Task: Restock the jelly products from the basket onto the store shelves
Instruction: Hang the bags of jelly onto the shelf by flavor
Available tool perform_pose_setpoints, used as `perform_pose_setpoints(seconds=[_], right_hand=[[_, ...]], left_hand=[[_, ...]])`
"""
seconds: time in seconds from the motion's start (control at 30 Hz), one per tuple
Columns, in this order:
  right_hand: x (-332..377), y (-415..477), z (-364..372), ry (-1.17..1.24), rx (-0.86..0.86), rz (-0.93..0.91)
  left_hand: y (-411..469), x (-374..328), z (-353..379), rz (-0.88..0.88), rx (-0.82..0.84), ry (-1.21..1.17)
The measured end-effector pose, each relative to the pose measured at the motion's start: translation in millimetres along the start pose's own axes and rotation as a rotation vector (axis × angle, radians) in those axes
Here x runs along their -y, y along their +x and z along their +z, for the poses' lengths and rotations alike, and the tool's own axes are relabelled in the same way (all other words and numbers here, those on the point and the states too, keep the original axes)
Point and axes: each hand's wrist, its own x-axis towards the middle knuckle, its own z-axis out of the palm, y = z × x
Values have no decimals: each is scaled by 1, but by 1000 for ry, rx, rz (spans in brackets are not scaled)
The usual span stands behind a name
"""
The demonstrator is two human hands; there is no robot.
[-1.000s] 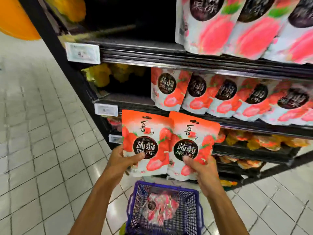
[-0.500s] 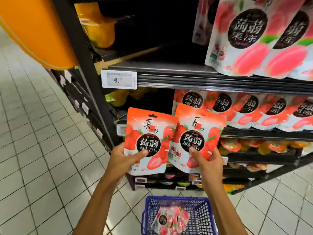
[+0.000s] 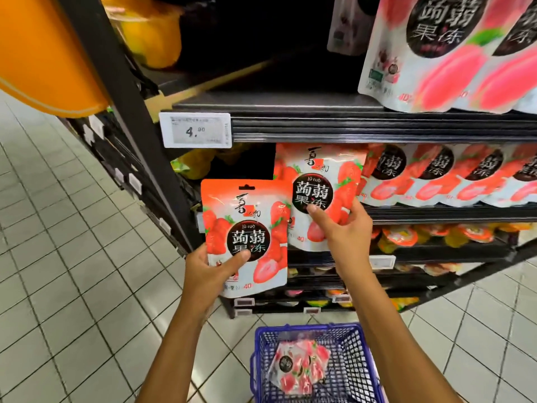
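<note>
Left hand [image 3: 207, 271] grips a strawberry pouch [image 3: 244, 216]; right hand [image 3: 345, 237] pinches a second pouch [image 3: 319, 175] at one o'clock (basket [image 3: 261, 353] at six o'clock).

Red strawberry-print jelly pouches [image 3: 245, 228]; blue mesh basket [image 3: 353, 362]; pale tiles [image 3: 72, 286].

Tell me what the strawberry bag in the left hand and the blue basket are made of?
The strawberry bag in the left hand looks like thin glossy plastic film: light glints on its crinkled front. The blue basket looks like hard moulded plastic, a stiff mesh of little holes.
</note>
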Motion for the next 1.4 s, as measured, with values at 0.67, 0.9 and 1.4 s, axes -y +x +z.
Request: perform_pose_setpoints(seconds=[0.67,0.9,1.4], right_hand=[[-1,32,36,-123,79,-64],[-6,18,11,-542,71,-168],[-14,19,27,-887,-132,-161]], left_hand=[[15,-12,-10,-45,-31,-99],[17,-14,-11,-55,-29,-87],[15,-14,-14,-64,-16,-91]])
